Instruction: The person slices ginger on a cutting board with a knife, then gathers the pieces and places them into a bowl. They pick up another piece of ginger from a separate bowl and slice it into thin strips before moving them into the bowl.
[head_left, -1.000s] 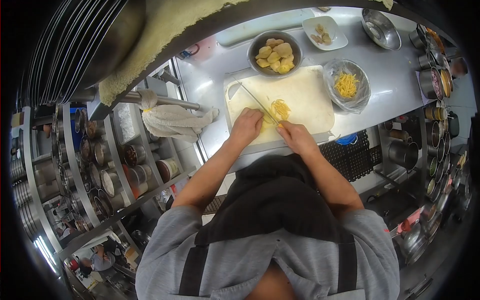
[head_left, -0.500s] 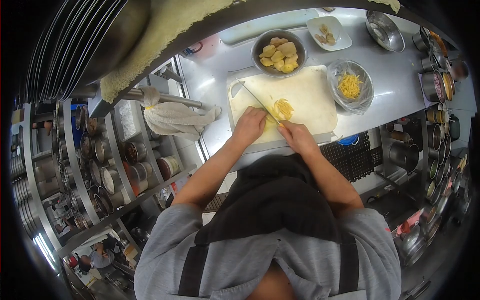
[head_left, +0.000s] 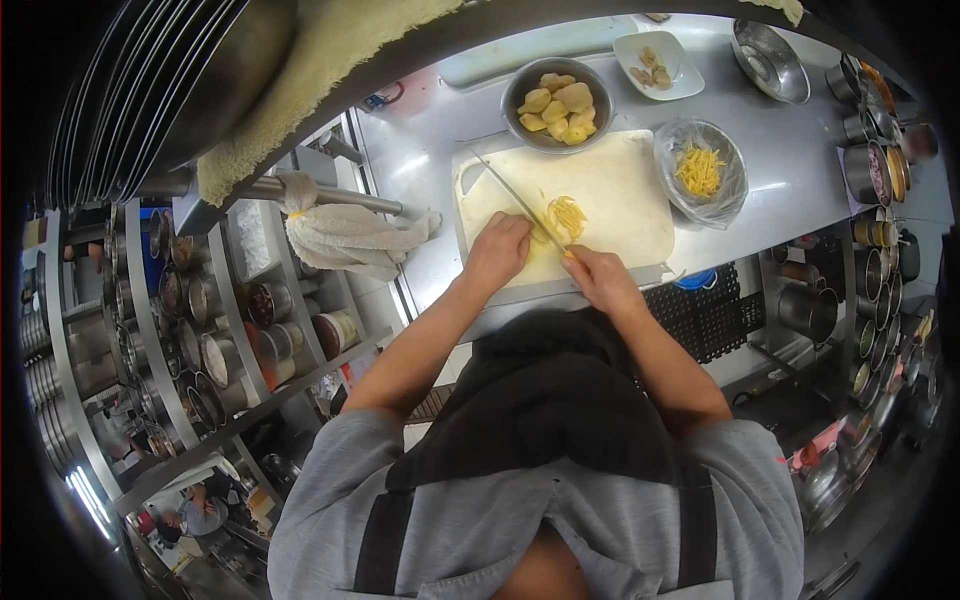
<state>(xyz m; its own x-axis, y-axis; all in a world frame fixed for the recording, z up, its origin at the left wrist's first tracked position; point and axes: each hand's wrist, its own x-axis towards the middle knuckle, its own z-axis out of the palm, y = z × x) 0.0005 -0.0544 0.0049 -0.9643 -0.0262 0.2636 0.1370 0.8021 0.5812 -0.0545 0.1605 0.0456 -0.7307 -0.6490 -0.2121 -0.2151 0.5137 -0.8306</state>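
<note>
My right hand (head_left: 600, 278) is closed round the handle of a long knife (head_left: 513, 195), whose blade slants up and left over a pale cutting board (head_left: 620, 185). My left hand (head_left: 502, 245), fingers curled, presses on yellow pieces (head_left: 540, 245) beside the blade; the fingertips partly hide them. Cut yellow strips (head_left: 567, 217) lie on the board just right of the knife. Behind the board, a metal bowl (head_left: 508, 100) holds peeled yellow chunks. To the right, a plastic-lined bowl (head_left: 735, 190) holds more yellow strips.
A white dish (head_left: 690, 88) with small pale pieces and a metal strainer bowl (head_left: 770, 62) stand farther back. A cloth (head_left: 350, 235) hangs from a rail at the left. Shelves of pots flank both sides. A person (head_left: 200, 515) shows at the lower left.
My right hand and the knife handle have shifted slightly down and right. The blade has moved a little. My left hand has barely moved.
</note>
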